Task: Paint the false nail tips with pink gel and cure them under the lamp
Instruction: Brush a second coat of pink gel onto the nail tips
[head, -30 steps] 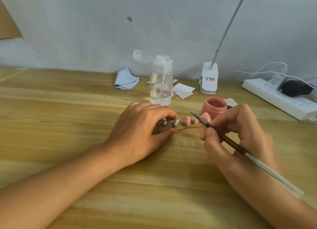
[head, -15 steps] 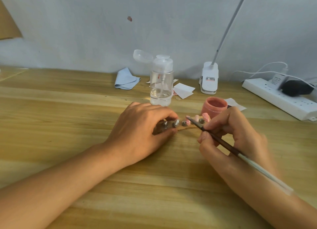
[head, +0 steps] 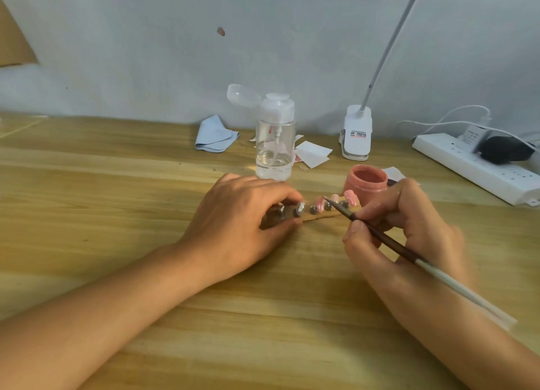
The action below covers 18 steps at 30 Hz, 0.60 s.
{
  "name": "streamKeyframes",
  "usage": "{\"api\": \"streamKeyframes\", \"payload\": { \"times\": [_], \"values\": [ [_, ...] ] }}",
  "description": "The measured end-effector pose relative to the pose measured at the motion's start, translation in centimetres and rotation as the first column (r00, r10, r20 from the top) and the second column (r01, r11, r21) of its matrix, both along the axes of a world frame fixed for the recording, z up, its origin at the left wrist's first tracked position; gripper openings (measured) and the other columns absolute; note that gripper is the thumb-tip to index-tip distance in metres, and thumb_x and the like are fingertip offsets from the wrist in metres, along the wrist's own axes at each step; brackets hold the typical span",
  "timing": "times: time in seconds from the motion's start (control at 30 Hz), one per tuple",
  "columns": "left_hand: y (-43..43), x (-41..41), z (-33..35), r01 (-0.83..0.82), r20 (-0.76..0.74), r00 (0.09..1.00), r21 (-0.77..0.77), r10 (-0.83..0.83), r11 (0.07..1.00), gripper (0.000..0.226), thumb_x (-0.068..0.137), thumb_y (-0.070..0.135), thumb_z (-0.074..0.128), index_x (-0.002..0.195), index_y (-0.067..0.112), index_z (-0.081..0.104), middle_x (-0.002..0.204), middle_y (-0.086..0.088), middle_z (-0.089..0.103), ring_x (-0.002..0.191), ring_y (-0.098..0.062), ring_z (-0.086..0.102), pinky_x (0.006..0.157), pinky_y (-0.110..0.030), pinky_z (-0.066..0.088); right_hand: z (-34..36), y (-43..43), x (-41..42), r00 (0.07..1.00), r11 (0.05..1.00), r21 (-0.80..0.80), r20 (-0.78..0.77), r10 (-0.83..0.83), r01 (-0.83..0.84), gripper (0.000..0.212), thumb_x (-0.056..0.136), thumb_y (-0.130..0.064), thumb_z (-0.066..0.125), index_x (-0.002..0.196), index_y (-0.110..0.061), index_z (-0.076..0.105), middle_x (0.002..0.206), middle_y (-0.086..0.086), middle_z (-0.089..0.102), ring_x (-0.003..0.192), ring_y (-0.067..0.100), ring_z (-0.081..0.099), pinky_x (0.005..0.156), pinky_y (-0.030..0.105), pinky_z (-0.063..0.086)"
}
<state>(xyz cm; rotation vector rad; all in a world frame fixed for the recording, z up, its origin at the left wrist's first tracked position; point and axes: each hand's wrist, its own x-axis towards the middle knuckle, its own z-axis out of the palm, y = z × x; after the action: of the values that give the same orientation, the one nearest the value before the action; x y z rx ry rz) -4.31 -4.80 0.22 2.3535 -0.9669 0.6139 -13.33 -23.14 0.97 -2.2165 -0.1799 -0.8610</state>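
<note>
Wood table [head: 117, 185] under everything. My L hand [head: 242, 223] lies palm-down near the middle, fingers curled and pressed together over the 9 o'clock end of the holder stick [head: 321, 215], pinching it down vs. the thumb. My R hand [head: 409, 226], at 3 o'clock from the L, has thumb and fingertips pinched on the brush [head: 388, 240], the other fingers curled under.

White power strip [head: 467, 167] at 2 o'clock by the wall, w/ plugs in it. White lamp base [head: 357, 132] at 1 o'clock, its arm running up out of view. Clear pump bottle [head: 274, 144] at 12, lid flipped open, just beyond my L knuckles. Blue cloth [head: 214, 134] at 11.

Open pink gel jar [head: 366, 180] stands just behind the stick's 3 o'clock end. Nail tips [head: 349, 196] stand in a row along the stick; approx. three on the right are pink. The brush point sits among them; can't tell if it touches.
</note>
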Motion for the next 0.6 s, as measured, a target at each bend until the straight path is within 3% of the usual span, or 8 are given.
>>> {"api": "streamKeyframes", "payload": {
  "times": [0.23,0.33,0.47,0.6],
  "values": [
    [0.0,-0.09,-0.04,-0.011,-0.009,1.0,-0.008,0.011,1.0,0.018,0.081,0.039,0.073,0.098,0.031,0.071,0.085,0.018,0.068,0.081,-0.008,0.062,0.079,-0.033,0.042,0.26,0.1,-0.29,1.0,0.999,0.047,0.016,0.024,-0.025,0.016,0.068,-0.037,0.052,0.078,-0.025,0.05,0.074,-0.011,0.064,0.079,0.015,0.063,0.057,0.018,0.04],
    [-0.02,-0.1,-0.03,-0.013,-0.012,1.0,-0.014,0.013,1.0,0.019,0.081,0.042,0.069,0.097,0.031,0.071,0.084,0.018,0.068,0.08,-0.008,0.061,0.079,-0.032,0.041,0.25,0.06,-0.22,1.0,0.998,0.059,0.011,0.028,-0.029,0.01,0.07,-0.027,0.059,0.076,-0.025,0.051,0.072,-0.011,0.065,0.076,0.015,0.063,0.059,0.022,0.042],
    [-0.03,-0.08,0.03,-0.009,-0.019,1.0,-0.009,0.009,1.0,0.018,0.083,0.042,0.07,0.098,0.032,0.07,0.084,0.018,0.067,0.08,-0.007,0.061,0.081,-0.032,0.041,0.31,-0.05,-0.23,0.998,0.997,0.06,-0.003,0.055,-0.055,0.014,0.071,-0.02,0.063,0.074,-0.024,0.05,0.069,-0.006,0.064,0.07,0.015,0.063,0.052,0.012,0.037],
    [0.01,-0.14,0.05,-0.004,-0.021,1.0,-0.019,0.004,1.0,0.02,0.082,0.043,0.068,0.098,0.031,0.07,0.085,0.018,0.068,0.08,-0.007,0.062,0.081,-0.032,0.041,0.34,-0.12,-0.37,0.998,0.996,0.06,-0.008,0.066,-0.065,0.015,0.074,-0.022,0.063,0.074,-0.026,0.05,0.07,-0.004,0.065,0.078,0.017,0.066,0.056,0.022,0.04]
  ]
}}
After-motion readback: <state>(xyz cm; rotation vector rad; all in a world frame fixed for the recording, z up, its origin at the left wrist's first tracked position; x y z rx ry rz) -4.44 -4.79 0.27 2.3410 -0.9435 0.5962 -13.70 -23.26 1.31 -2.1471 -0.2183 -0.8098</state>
